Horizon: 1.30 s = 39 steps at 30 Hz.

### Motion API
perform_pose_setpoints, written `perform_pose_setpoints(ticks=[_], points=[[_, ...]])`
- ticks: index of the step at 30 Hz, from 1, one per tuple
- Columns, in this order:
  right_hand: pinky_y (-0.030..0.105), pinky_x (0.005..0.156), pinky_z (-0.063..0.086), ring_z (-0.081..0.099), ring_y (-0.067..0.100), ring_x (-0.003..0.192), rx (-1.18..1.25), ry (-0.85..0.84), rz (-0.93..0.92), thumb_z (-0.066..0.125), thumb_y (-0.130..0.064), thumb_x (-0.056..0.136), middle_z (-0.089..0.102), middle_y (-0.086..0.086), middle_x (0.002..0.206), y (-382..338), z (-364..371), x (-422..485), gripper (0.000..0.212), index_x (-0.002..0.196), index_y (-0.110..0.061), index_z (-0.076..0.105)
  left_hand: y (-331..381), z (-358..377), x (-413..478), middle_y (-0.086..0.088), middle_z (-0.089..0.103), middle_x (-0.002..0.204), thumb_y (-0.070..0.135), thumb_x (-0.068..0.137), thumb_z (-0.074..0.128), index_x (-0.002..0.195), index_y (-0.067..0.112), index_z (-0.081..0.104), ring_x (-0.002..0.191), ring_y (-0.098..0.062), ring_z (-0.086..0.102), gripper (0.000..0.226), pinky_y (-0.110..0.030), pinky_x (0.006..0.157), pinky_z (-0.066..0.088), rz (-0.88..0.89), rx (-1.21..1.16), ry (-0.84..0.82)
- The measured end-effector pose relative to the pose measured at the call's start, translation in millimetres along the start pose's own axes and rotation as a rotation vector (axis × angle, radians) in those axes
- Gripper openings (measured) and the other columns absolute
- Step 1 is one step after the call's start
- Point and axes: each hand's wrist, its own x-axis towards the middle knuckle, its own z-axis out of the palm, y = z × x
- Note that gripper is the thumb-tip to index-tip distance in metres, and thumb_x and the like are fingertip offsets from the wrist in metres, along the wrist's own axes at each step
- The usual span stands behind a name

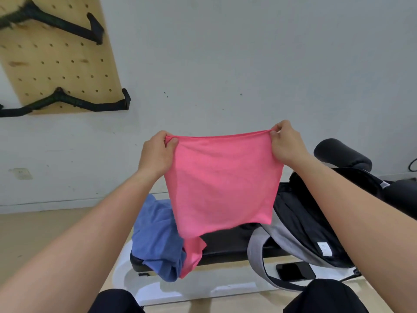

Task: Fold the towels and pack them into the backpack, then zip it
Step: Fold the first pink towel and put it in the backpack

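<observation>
At frame centre, left hand [155, 154] and right hand [285, 143] pinch the pink towel's [222, 184] 2 top corners, stretching it flat for folding.

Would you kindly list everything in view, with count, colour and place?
pink towel: one, pink, held up over bench
blue towel: one, blue, crumpled on bench's left end
backpack: one, black, grey strap, bench's right
bench: one, black pad, white frame, centre
phone: one, black, lower right, by strap
pegboard: one, wooden, wall upper left
handles: two, black, on pegboard
left hand: pinches pink towel's left corner
right hand: pinches its right corner
</observation>
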Motion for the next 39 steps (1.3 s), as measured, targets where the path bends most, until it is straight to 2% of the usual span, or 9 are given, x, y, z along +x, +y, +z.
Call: perform_pose_setpoints(ticks=[9,16,19,23,25,27,31,35,39], points=[[0.037,0.081,0.042,0.052,0.029,0.095,-0.084,-0.096,0.137,0.04,-0.021,0.102,0.054,0.008,0.103,73,79,8,0.018,0.112,-0.009,0.048,-71,79,-3,-0.005,0.067,0.096,0.037,0.097,0.053,0.093,0.02,0.059,0.091,-0.032,0.06,0.018,-0.039,0.077,0.048,-0.062,0.234,-0.165],[0.038,0.082,0.044,0.056,0.03,0.1,-0.13,-0.155,0.213,0.044,-0.023,0.098,0.061,0.01,0.105,127,141,14,0.018,0.109,-0.012,0.053,-125,138,6,-0.001,0.068,0.081,0.032,0.093,0.062,0.086,0.02,0.071,0.085,-0.026,0.064,0.017,-0.031,0.073,0.046,-0.186,0.174,-0.264],[0.03,0.075,0.039,0.058,0.025,0.093,-0.065,-0.141,0.206,0.05,-0.021,0.094,0.064,0.004,0.095,134,154,11,0.013,0.101,-0.015,0.058,-128,151,0,-0.001,0.071,0.082,0.03,0.092,0.062,0.087,0.018,0.073,0.083,-0.022,0.064,0.017,-0.026,0.071,0.041,-0.206,0.117,-0.266],[0.024,0.063,0.035,0.054,0.014,0.077,0.001,-0.123,0.19,0.055,-0.018,0.091,0.059,-0.007,0.077,135,159,-2,0.005,0.093,-0.018,0.06,-125,160,-18,0.0,0.073,0.083,0.029,0.088,0.066,0.087,0.019,0.075,0.084,-0.02,0.065,0.014,-0.031,0.077,0.05,-0.212,0.074,-0.256],[0.015,0.057,0.034,0.053,0.005,0.07,0.032,-0.126,0.199,0.056,-0.018,0.09,0.058,-0.011,0.075,137,160,-11,0.005,0.092,-0.018,0.061,-127,161,-27,0.0,0.074,0.085,0.028,0.088,0.066,0.088,0.018,0.075,0.085,-0.02,0.067,0.013,-0.032,0.079,0.051,-0.22,0.059,-0.248],[0.015,0.059,0.036,0.052,0.0,0.069,0.084,-0.111,0.227,0.057,-0.018,0.089,0.059,-0.011,0.075,142,162,-20,0.006,0.092,-0.017,0.062,-128,161,-35,0.0,0.074,0.086,0.027,0.088,0.067,0.089,0.018,0.076,0.086,-0.019,0.067,0.012,-0.029,0.078,0.049,-0.211,0.038,-0.223],[0.027,0.065,0.043,0.058,0.013,0.068,0.225,-0.068,0.278,0.059,-0.019,0.087,0.063,-0.005,0.074,149,171,-37,0.004,0.085,-0.02,0.062,-123,164,-54,0.013,0.068,0.071,0.024,0.087,0.068,0.081,0.022,0.074,0.074,-0.013,0.063,0.009,-0.027,0.072,0.046,-0.205,-0.025,-0.18],[0.009,0.058,0.039,0.054,0.007,0.068,0.242,-0.062,0.228,0.059,-0.016,0.091,0.06,-0.005,0.078,151,181,-59,0.003,0.09,-0.016,0.062,-127,166,-72,0.012,0.068,0.07,0.025,0.087,0.066,0.079,0.026,0.074,0.068,-0.01,0.063,0.011,-0.03,0.066,0.049,-0.149,0.004,-0.212],[0.004,0.058,0.037,0.052,0.001,0.068,0.139,-0.09,0.169,0.058,-0.016,0.093,0.058,-0.009,0.078,153,184,-53,0.002,0.093,-0.016,0.06,-129,163,-62,0.01,0.07,0.074,0.029,0.087,0.065,0.082,0.025,0.074,0.075,-0.013,0.063,0.011,-0.03,0.069,0.048,-0.132,0.093,-0.227]])
